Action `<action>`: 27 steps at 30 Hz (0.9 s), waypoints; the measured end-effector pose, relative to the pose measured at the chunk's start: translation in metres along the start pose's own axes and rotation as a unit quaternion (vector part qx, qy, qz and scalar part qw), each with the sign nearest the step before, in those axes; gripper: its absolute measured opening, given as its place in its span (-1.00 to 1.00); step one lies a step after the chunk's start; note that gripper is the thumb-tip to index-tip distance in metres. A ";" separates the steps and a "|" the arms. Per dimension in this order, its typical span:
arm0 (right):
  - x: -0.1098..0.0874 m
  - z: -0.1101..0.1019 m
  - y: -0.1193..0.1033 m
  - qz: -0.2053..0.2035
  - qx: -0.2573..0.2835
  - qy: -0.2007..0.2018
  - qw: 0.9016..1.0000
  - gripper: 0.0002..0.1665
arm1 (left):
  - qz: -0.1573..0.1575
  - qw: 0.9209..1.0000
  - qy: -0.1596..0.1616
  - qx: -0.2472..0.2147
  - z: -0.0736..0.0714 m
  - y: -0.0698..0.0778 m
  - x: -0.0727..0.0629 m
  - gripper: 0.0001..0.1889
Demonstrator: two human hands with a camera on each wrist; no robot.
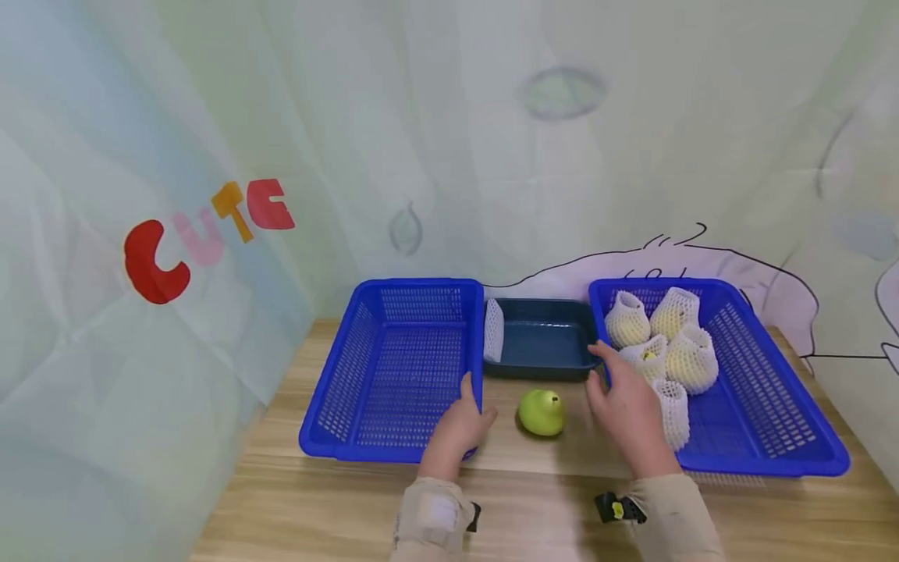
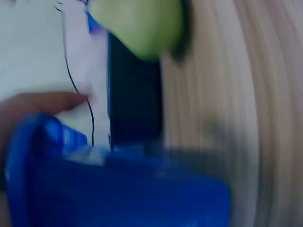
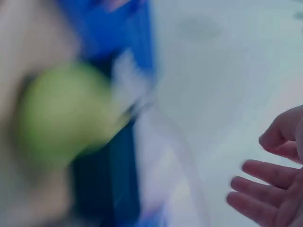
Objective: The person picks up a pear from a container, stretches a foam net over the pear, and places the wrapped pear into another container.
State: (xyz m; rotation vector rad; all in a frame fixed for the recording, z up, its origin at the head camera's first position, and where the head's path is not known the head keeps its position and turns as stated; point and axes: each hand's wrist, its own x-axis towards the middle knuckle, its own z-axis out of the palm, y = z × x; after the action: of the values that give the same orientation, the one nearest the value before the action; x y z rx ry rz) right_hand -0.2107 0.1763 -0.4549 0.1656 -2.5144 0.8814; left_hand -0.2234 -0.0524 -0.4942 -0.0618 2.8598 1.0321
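Observation:
A green pear [image 1: 541, 412] lies on the wooden table between my two hands. My left hand [image 1: 456, 429] is at the near right corner of the left blue basket [image 1: 330, 451], a finger extended along its rim; the basket hides part of this hand in the left wrist view. My right hand [image 1: 632, 410] is beside the left rim of the right blue basket [image 1: 772, 467], fingers spread and holding nothing. Behind the pear stands a dark teal tray [image 1: 541, 373], with a white foam net sleeve [image 1: 494, 331] at its left end.
Several pale fruits in white foam nets [image 1: 691, 359] sit in the left part of the right basket. A fabric backdrop [image 1: 435, 156] hangs behind the wooden table [image 1: 520, 507] and along its left side. Both wrist views are blurred.

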 end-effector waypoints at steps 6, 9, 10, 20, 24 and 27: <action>0.087 0.030 -0.038 0.078 0.175 -0.177 0.965 -0.61 | 0.011 0.999 -0.046 0.026 -0.001 -0.001 0.002 -0.30; 0.119 0.070 -0.032 0.172 0.233 -0.240 0.927 -0.55 | 0.014 0.999 -0.045 0.025 0.001 0.000 0.001 -0.31; 0.125 0.083 -0.028 0.202 0.234 -0.248 0.918 -0.52 | 0.016 0.999 -0.043 0.022 0.001 0.001 0.000 -0.31; 0.105 0.150 -0.015 0.294 0.136 -0.258 0.910 -0.25 | 0.013 0.999 -0.035 0.035 0.006 0.002 -0.004 -0.33; 0.116 0.131 -0.022 0.285 0.151 -0.202 0.925 -0.39 | 0.006 0.999 -0.033 0.020 0.003 -0.001 -0.001 -0.30; 0.123 0.106 -0.029 0.301 0.265 -0.180 0.898 -0.30 | -0.008 0.999 -0.041 -0.011 -0.001 -0.004 0.001 -0.24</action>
State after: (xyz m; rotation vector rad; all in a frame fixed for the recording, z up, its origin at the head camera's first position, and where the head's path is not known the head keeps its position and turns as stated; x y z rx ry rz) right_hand -0.3530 0.0934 -0.4536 -0.3327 -2.6193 1.9405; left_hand -0.2238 -0.0563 -0.4964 -0.0433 2.7707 1.0371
